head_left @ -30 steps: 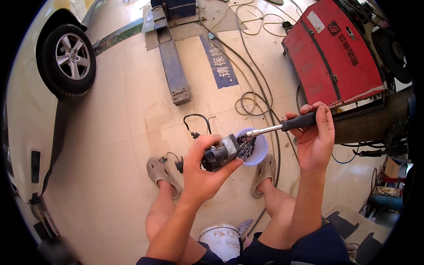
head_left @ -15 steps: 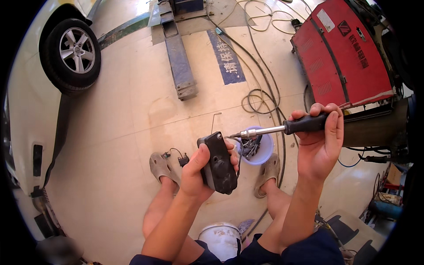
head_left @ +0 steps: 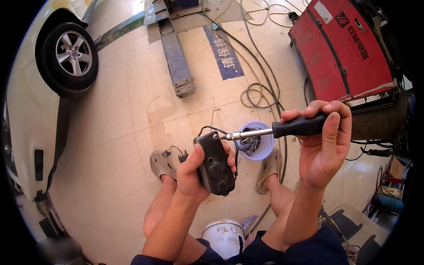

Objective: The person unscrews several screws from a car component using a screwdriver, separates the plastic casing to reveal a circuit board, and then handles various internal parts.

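My left hand (head_left: 191, 174) is wrapped round a black box-shaped part (head_left: 216, 170) with a moulded, bumpy face, a cable trailing from it. A small screw (head_left: 215, 137) sits in its upper corner. With my right hand (head_left: 324, 145) I grip the black handle of a screwdriver (head_left: 260, 132), its metal shaft pointing left. The tip meets or nearly meets the screw; contact is too small to be sure of. Behind the shaft, on the floor, stands a pale purple bowl (head_left: 270, 152) holding dark small parts (head_left: 250, 143).
A car wheel (head_left: 73, 55) and body stand at the left. A blue-grey lift arm (head_left: 176, 62) lies ahead. Cables (head_left: 276, 84) loop across the floor beside a red machine cabinet (head_left: 340, 53). Between my legs is a white bucket (head_left: 224, 238). A small connector with wire (head_left: 182, 157) lies near my left foot.
The screwdriver has moved left, bringing its tip to the screw's corner of the black part. The cable now loops above the part. My left hand keeps its hold.
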{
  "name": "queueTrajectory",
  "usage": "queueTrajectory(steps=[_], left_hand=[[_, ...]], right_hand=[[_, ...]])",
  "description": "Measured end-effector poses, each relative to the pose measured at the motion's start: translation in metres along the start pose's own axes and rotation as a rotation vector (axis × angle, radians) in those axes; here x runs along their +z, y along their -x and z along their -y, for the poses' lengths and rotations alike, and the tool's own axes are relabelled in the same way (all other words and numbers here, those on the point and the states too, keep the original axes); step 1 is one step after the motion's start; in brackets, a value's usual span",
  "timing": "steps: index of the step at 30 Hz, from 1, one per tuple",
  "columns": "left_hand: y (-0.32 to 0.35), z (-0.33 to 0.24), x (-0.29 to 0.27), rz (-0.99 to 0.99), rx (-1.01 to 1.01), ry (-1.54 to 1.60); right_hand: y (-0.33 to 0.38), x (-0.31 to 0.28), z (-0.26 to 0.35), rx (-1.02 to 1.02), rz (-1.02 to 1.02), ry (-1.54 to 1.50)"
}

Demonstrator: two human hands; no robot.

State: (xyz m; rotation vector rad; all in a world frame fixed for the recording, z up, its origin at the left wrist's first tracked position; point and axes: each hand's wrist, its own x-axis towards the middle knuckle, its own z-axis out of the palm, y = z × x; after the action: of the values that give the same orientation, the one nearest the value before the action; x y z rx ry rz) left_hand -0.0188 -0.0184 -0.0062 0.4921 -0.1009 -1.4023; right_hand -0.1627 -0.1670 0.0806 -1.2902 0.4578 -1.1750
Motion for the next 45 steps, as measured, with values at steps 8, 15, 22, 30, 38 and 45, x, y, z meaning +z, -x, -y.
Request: queueTrajectory(steps=[8,15,22,30,38,45], left_hand=[[0.000,-0.001,0.002,-0.033,0.015,-0.099],[0.000,-0.002,0.006,-0.123,0.039,-0.218],[0.001,0.000,0.006,-0.165,0.196,-0.441],[0.005,0.007,0.009,-0.214,0.309,-0.645],[0.008,0.008,0.018,-0.257,0.180,-0.603],[-0.001,0.006,0.009,-0.301,-0.265,-0.196]], right_hand=[[-0.001,0.005,-0.001,0.000,-0.111,-0.031],[-0.001,0.010,-0.001,-0.001,-0.131,-0.009],[-0.004,0.019,0.003,0.109,-0.281,-0.230],[-0.005,-0.011,-0.007,0.326,-0.286,-0.893],[-0.003,-0.018,-0.011,0.247,-0.147,-0.822],[-0.004,-0.011,-0.008,0.084,0.110,-0.455]])
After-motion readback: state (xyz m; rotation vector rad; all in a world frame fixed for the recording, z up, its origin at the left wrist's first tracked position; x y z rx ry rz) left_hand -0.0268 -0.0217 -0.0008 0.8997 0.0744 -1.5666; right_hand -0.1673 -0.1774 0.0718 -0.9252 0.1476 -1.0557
